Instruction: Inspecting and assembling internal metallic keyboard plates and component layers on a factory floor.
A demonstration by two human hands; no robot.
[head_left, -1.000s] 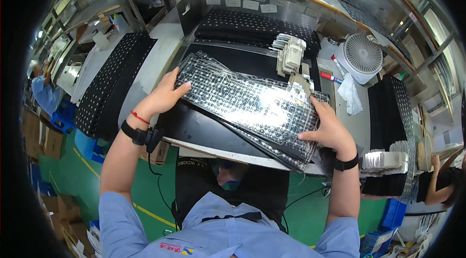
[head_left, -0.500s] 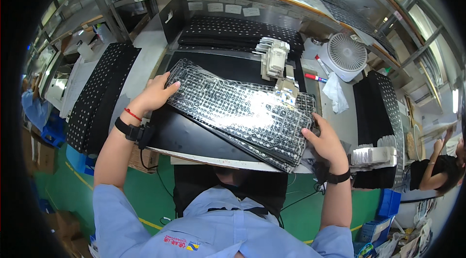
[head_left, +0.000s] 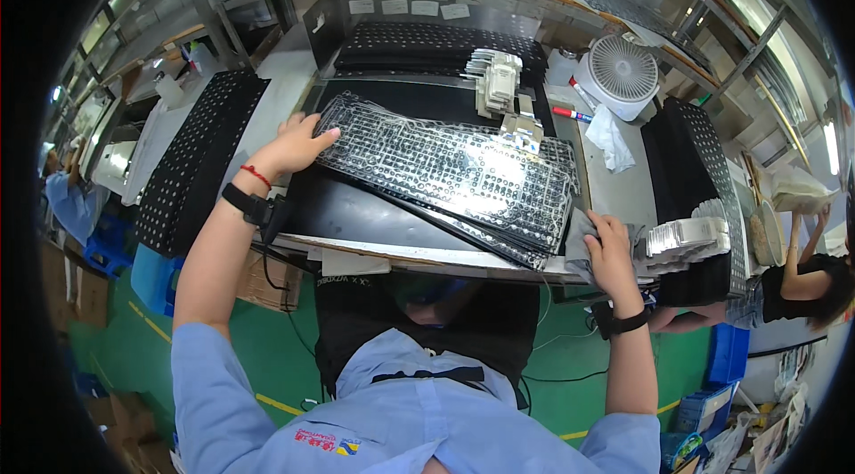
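Note:
A stack of clear plastic sheets printed with rows of black marks, like keyboard membranes (head_left: 427, 153), lies slanted across the black work surface, its lower right corner near the table's front edge. My left hand (head_left: 301, 146) grips its left end, thumb on the top sheet and fingers at the outer edge. Past the stack's right end, my right hand (head_left: 610, 256) is closed on a grey cloth (head_left: 579, 241) at the table's front edge. Small pale parts in a pile (head_left: 495, 82) stand behind the sheets, and a few more touch the stack's upper right edge.
A white fan (head_left: 622, 73), a red marker (head_left: 572, 114) and a white tissue (head_left: 609, 140) are at the right. Black dotted strips (head_left: 200, 149) lie at the left, more at the back and right. More pale parts (head_left: 686, 238) sit beside my right hand. A person (head_left: 810, 269) works at far right.
My right hand has let go of the sheets' right end and moved down and right onto the grey cloth. My left hand stays at the left end.

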